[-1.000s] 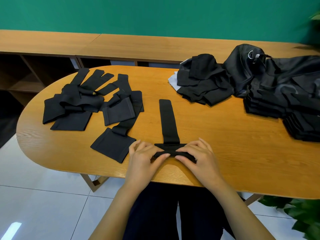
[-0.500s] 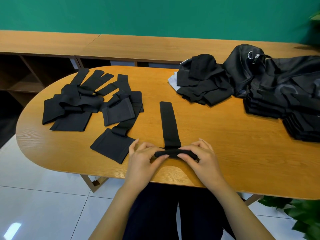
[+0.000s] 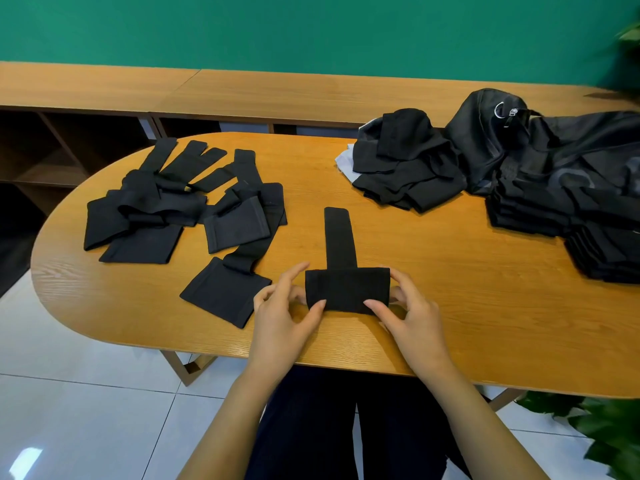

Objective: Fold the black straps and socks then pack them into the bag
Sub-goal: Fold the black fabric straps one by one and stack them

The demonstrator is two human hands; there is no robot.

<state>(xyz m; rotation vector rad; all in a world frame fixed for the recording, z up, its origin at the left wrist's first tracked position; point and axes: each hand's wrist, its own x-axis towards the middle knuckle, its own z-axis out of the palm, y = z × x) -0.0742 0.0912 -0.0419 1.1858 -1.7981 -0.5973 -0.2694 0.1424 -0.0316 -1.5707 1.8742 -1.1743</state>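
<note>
A black strap (image 3: 341, 258) lies on the wooden table (image 3: 450, 306) in front of me, its wide near end folded into a thick block and its narrow tail running away from me. My left hand (image 3: 282, 317) pinches the block's left end, thumb on its front face. My right hand (image 3: 412, 320) pinches the right end the same way. Several unfolded black straps (image 3: 180, 209) lie spread at the table's left. A pile of black socks (image 3: 405, 168) sits at the back right, beside the black bag (image 3: 491, 136). Folded black pieces (image 3: 561, 216) are stacked at the far right.
A long wooden shelf unit (image 3: 242, 95) runs behind the table along the green wall. Green plant leaves (image 3: 606, 431) show at the lower right, beside the table's edge. The floor below is white tile.
The strap's near end has been rolled over away from me: from a thin flattened roll under my fingers it now stands as a taller folded block. The free tail has become shorter.
</note>
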